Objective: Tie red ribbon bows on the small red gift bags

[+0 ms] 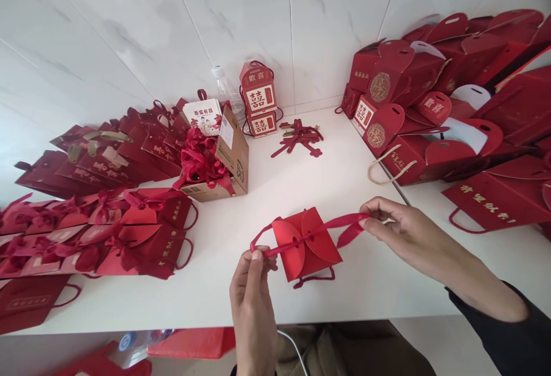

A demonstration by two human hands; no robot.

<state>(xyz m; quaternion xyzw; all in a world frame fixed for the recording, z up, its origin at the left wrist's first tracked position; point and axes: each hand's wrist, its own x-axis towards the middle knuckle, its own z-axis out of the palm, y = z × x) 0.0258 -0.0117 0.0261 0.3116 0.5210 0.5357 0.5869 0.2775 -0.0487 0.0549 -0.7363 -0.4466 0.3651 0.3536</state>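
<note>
- bright red square paper gift box [316,254]: on the white tabletop [206,295], to the right of and nearer the person than the open brown cardboard carton [235,161]; rounded flaps curve together over its top, with small slots at the middle, and a dark red cord handle [318,276] loops out on its near side.
- flat crimson fabric ribbon [321,230]: runs through the slots and stretches out to both sides.
- left hand [252,284]: thumb and fingers pinch the ribbon.
- right hand [387,221]: fingertips grip the ribbon's other side, raised beyond the box.
- loose crimson ribbons [196,161]: heaped inside the carton.
- tangled dark red straps [301,134]: right of the carton.
- red boxes topped with ribbon bows [146,238]: left of the carton and nearer the person.
- large dark red boxes with arched flaps [391,74]: piled well right of the carton.
</note>
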